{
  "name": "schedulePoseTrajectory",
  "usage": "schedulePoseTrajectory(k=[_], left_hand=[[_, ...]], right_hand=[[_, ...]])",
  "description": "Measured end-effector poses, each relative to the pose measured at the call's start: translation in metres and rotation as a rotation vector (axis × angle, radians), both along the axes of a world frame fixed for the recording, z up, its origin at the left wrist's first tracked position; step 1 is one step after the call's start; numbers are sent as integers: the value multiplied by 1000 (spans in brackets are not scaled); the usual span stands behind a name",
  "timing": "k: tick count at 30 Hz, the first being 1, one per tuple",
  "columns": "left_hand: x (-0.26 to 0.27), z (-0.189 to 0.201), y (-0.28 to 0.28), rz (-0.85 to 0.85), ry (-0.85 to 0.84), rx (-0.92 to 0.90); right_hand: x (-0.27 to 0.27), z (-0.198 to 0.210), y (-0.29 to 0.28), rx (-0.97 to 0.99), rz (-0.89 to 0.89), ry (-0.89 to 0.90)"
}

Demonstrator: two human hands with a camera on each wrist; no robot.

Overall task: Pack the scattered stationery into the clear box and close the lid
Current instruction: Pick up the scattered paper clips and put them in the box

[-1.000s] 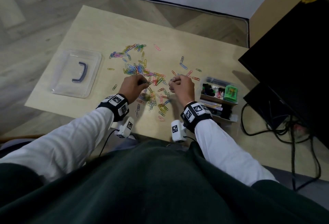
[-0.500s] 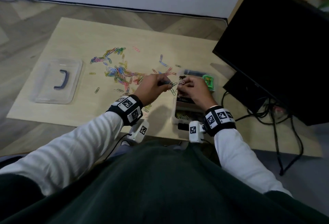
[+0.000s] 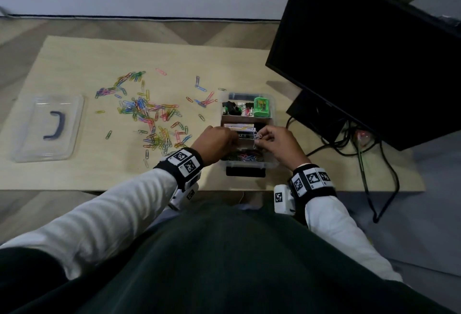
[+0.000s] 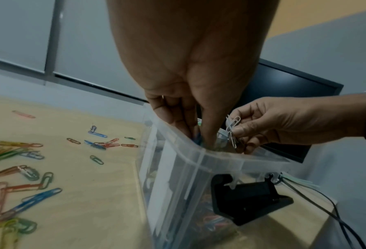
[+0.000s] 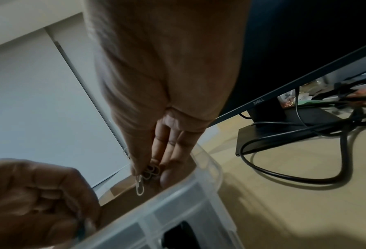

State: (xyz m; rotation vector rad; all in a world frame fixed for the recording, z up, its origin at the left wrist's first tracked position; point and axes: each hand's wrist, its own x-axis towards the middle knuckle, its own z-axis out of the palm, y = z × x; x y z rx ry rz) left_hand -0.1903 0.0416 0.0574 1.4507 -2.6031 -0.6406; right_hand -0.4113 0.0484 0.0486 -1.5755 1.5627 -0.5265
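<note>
clear box (image 3: pixel 273 164) is sitting at the tabletop's (image 3: pixel 74 64) near edge; left hand (image 3: pixel 214 142) and right hand (image 3: pixel 279 142) are each pinching paper clips (image 4: pixel 233 124) over it. loose ones could be slipping outside.

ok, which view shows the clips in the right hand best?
Left wrist: the pale paper clips stand clear, pinched in the right hand over the clear box. Right wrist shows one clip dangling, the rest hidden by fingers. Head shows them tiny.
</note>
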Motion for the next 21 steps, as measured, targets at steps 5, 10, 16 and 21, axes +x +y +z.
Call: schedulePoseTrajectory(k=[5, 10, 16, 21], left_hand=[[0, -8, 1, -13, -86, -34], [3, -13, 3, -41, -48, -35], [7, -20, 4, -79, -72, -90], [7, -21, 4, -89, -78, -91]], right_hand=[[-2, -2, 1, -10, 23, 19], [-1, -3, 1, -14, 47, 36], [1, -1, 4, -71, 156, 163], [3, -1, 6, -81, 183, 220]])
